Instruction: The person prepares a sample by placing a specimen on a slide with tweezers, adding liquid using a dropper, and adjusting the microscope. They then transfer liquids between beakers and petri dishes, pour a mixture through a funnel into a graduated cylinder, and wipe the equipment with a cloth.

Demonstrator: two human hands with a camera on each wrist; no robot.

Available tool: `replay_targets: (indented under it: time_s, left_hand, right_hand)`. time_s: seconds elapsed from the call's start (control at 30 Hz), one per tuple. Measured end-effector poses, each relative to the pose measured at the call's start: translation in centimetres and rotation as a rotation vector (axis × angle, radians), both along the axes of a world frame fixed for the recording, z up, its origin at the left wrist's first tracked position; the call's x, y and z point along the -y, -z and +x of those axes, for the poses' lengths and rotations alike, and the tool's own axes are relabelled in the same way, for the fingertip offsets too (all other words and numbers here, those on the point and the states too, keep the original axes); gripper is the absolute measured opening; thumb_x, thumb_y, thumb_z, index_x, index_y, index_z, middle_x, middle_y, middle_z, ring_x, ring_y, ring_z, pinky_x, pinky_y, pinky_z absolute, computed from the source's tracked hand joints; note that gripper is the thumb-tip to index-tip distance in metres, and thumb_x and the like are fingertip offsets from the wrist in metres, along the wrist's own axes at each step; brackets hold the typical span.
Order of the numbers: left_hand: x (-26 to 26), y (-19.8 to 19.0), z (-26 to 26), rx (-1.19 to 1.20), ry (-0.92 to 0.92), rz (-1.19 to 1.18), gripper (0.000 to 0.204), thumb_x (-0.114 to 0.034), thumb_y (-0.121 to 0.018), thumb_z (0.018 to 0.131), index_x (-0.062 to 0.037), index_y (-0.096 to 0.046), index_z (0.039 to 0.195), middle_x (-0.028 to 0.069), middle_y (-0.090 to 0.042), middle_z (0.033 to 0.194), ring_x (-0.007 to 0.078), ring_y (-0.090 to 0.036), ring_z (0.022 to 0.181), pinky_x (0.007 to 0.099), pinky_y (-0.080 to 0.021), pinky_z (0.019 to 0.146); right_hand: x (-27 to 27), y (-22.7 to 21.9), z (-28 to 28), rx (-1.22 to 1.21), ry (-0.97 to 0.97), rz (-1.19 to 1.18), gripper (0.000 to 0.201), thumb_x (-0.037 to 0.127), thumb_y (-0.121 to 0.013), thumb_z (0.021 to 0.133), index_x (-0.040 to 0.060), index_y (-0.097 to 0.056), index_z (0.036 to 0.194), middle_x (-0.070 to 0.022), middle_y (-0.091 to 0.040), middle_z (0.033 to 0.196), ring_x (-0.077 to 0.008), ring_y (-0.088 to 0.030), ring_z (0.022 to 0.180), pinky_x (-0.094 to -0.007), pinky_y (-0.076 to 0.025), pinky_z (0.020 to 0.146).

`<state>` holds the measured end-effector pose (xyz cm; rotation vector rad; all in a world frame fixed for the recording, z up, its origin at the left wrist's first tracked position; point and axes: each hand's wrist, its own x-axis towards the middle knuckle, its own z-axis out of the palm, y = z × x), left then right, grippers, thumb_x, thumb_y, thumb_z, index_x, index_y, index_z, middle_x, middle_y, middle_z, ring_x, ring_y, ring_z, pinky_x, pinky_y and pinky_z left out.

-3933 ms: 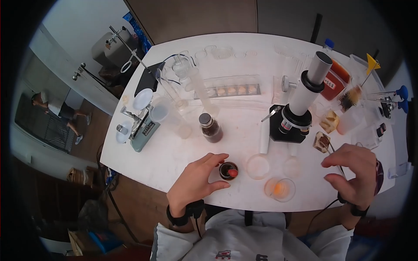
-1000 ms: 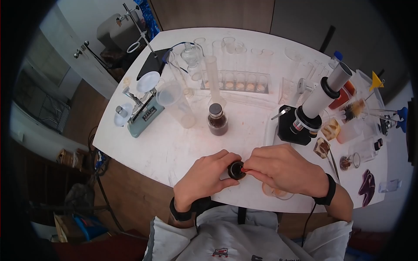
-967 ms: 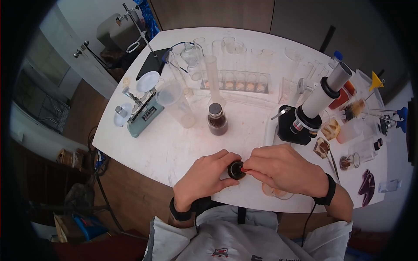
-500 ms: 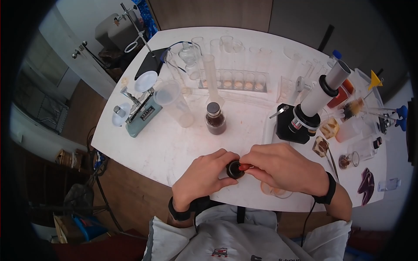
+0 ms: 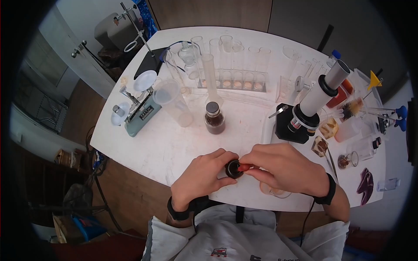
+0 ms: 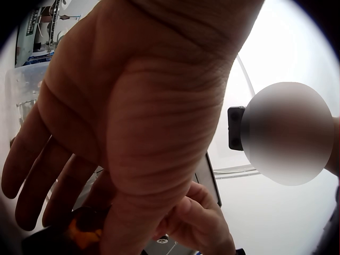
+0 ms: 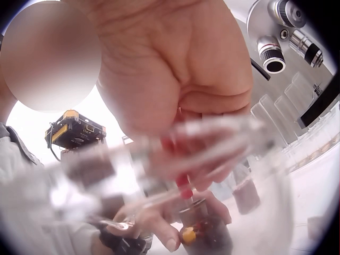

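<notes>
A small dark bottle point(image 5: 234, 169) stands near the table's front edge, its mouth uncapped. My left hand point(image 5: 204, 176) holds it from the left, thumb in front and fingers behind; amber glass point(image 6: 87, 234) shows beside the thumb in the left wrist view. From the right, my right hand point(image 5: 285, 167) pinches a red rubber bulb point(image 5: 244, 167) at the bottle's mouth. In the right wrist view the red bulb point(image 7: 184, 187) is just above the bottle point(image 7: 207, 234), with blurred clear glass in front. A glass dish point(image 5: 278, 191) is partly hidden under my right hand.
A brown capped bottle point(image 5: 214, 119) stands behind my hands. The balance point(image 5: 143, 116) and a plastic cylinder point(image 5: 174, 102) are at left, the microscope point(image 5: 305, 108) at right. Glassware and a tube rack point(image 5: 237, 83) line the back; a dark cloth point(image 5: 365, 186) lies far right.
My right hand has come left from the table's right side and taken the red bulb, which now shows more than one second ago. My left hand has closed round the small bottle.
</notes>
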<state>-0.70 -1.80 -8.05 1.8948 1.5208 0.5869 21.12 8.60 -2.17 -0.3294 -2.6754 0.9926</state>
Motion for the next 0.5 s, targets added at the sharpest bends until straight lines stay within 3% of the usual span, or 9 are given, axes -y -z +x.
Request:
replay_targets:
  time_s: [0.27,0.5]
  left_hand:
    - [0.0,0.3,0.1,0.007,-0.007,0.005,0.052,-0.021,-0.085,0.080,-0.0097,-0.063,0.126,0.0134,-0.066,0.110,0.0389,-0.068,0.098,0.0459,-0.055,0.083]
    - [0.1,0.3,0.1,0.006,-0.018,0.018,0.052,-0.022,-0.086,0.079,-0.0096,-0.063,0.125,0.0128,-0.067,0.112,0.0382,-0.068,0.097,0.0450,-0.055,0.084]
  right_hand:
    - [-0.1,-0.4,0.7,-0.063,0.024,0.001,0.015,0.008,-0.074,0.090,0.0037,-0.067,0.102,-0.0114,-0.067,0.090,-0.0331,-0.067,0.078,-0.0400,-0.053,0.067]
    - [-0.1,-3.2,3.4,-0.190,0.128,-0.005,0.025,0.003,-0.079,0.084,0.0025,-0.072,0.108,-0.0099,-0.071,0.087,-0.0258,-0.070,0.073,-0.0318,-0.053,0.063]
